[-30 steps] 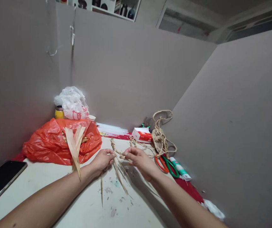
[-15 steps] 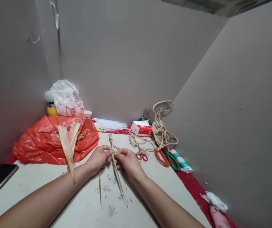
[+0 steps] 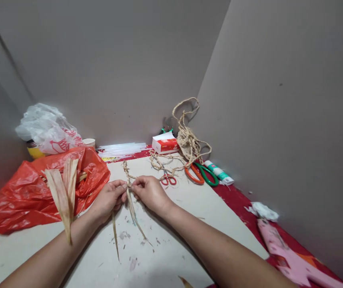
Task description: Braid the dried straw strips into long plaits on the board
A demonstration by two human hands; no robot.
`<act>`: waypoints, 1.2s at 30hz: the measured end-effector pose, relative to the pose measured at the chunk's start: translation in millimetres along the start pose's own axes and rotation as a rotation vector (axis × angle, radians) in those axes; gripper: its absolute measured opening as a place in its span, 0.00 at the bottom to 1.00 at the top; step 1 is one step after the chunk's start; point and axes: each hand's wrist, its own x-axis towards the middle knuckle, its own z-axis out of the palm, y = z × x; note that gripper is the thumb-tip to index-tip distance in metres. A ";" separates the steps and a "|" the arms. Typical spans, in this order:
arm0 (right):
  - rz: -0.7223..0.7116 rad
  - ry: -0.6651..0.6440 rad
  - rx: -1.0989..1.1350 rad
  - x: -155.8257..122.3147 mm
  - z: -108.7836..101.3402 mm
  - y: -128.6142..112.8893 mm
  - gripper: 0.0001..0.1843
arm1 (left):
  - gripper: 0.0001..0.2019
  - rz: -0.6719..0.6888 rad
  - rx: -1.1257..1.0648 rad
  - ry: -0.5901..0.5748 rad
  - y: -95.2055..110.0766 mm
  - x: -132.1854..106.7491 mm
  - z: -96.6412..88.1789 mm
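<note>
A thin braid of dried husk (image 3: 126, 170) lies up the white board (image 3: 174, 208), and its lower end is pinched between my two hands. My left hand (image 3: 110, 199) is closed on this end, with a narrow husk strip (image 3: 115, 236) hanging below its fingers. Close beside it, my right hand (image 3: 151, 194) pinches the braid from the other side. Loose husk strands (image 3: 135, 218) trail down from between the fingertips. Wide dry husk leaves (image 3: 58, 191) rest on a red plastic bag (image 3: 12, 196) by my left forearm.
Beyond my right hand lie red-handled scissors (image 3: 168, 180), larger scissors with orange and green handles (image 3: 209, 176), and a heap of braided cord (image 3: 189, 144). A red and white box (image 3: 164, 144) and translucent sticks (image 3: 122, 149) line the back. A pink glue gun (image 3: 282, 250) lies right.
The view has swung to the right, so the pink glue gun shows more and the phone less. Both hands stay together at the braid, the right one lying flatter across it.
</note>
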 end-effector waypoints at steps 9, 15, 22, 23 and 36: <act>-0.205 0.038 -0.460 -8.3 -11.4 -13.0 0.07 | 0.12 -0.017 0.076 0.022 3.3 -0.3 3.4; -0.189 0.044 -0.491 -8.4 -11.5 -13.6 0.06 | 0.12 0.014 0.158 0.125 -1.8 1.6 8.0; 0.164 -0.158 0.107 -0.6 -9.9 -9.5 0.06 | 0.11 0.054 0.181 0.207 -4.3 1.2 11.6; 0.255 -0.222 0.228 0.9 -10.8 -9.0 0.06 | 0.10 0.059 0.182 0.213 -4.3 1.1 11.9; 0.546 -0.492 0.583 4.2 -24.0 -14.6 0.06 | 0.08 0.133 0.122 0.246 -5.0 1.0 12.3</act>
